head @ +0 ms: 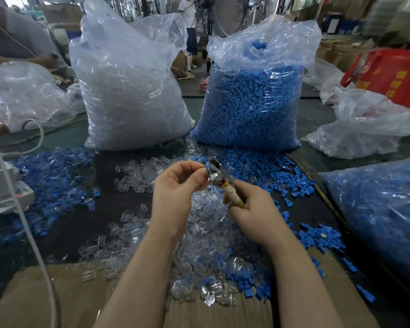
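Note:
My right hand [253, 209] grips the tape-wrapped handle of a small metal tool [219, 175], its shiny head pointing up and left. My left hand [175, 185] is curled with its fingertips against the tool's metal head; whether it pinches a small part there I cannot tell. Both hands hover over a pile of clear plastic caps [199, 245] spread on the dark table [109, 176]. Loose blue plastic pieces [258, 166] lie to the right and far side of the pile.
A tall bag of clear caps [128, 91] and a tall bag of blue pieces [253, 98] stand behind the hands. Another blue-filled bag [384, 209] lies right. Blue-and-clear assembled pieces [50, 176] heap left, beside a white device [7, 185] and cable [29, 233]. Cardboard [57, 297] covers the near edge.

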Action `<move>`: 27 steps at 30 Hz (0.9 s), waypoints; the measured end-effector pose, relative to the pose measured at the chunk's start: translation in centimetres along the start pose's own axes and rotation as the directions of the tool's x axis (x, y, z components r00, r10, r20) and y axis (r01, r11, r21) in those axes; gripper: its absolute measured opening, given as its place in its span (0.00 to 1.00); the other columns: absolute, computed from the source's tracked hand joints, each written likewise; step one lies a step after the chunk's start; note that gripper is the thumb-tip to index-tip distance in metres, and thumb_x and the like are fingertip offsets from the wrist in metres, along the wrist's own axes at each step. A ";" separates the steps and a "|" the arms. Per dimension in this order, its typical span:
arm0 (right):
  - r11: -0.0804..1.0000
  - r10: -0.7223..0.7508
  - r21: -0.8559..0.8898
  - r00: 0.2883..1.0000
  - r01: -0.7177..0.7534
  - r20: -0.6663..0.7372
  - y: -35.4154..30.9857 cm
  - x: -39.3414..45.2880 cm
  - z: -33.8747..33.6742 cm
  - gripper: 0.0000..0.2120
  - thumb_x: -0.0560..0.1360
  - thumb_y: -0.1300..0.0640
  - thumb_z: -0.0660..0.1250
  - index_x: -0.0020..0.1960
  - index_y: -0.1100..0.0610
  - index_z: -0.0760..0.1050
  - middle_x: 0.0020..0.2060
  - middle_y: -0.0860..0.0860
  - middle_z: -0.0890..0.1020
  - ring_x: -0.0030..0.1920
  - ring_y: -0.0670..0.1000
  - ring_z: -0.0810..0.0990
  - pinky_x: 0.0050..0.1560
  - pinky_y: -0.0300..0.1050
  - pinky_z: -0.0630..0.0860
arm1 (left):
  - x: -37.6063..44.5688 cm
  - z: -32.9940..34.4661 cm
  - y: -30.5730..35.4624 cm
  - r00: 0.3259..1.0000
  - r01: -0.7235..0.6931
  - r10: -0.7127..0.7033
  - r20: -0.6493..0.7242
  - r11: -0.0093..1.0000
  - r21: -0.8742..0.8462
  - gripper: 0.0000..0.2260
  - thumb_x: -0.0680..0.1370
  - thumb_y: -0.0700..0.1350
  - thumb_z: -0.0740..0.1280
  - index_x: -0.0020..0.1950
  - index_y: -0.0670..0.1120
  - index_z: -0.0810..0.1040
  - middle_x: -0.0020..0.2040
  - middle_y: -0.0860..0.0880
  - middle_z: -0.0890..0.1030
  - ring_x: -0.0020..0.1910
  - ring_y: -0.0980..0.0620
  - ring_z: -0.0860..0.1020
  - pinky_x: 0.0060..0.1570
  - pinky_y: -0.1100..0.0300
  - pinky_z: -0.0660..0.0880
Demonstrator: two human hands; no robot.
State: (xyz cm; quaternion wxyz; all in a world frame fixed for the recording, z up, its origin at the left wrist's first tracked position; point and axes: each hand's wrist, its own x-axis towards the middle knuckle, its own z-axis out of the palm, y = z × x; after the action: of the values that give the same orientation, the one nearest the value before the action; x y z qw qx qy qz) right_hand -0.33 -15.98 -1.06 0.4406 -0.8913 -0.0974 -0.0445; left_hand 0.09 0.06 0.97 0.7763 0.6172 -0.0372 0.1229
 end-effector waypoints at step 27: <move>0.947 0.156 -0.229 0.946 -0.225 -0.285 1.4 0.2 -0.7 0.07 0.71 0.54 0.66 0.40 0.51 0.67 0.33 0.48 0.77 0.34 0.49 0.73 0.29 0.45 0.63 | 0.9 -13.1 0.0 0.790 0.501 0.212 -0.575 0.318 0.805 0.07 0.76 0.37 0.69 0.51 0.40 0.85 0.50 0.34 0.82 0.51 0.33 0.78 0.52 0.43 0.76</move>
State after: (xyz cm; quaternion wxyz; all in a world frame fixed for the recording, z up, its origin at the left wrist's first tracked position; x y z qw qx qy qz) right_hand 0.14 -17.39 -1.70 0.3318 -0.9324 0.0561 -0.1318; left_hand -0.29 12.81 -1.96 0.2503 0.8761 0.3422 0.2297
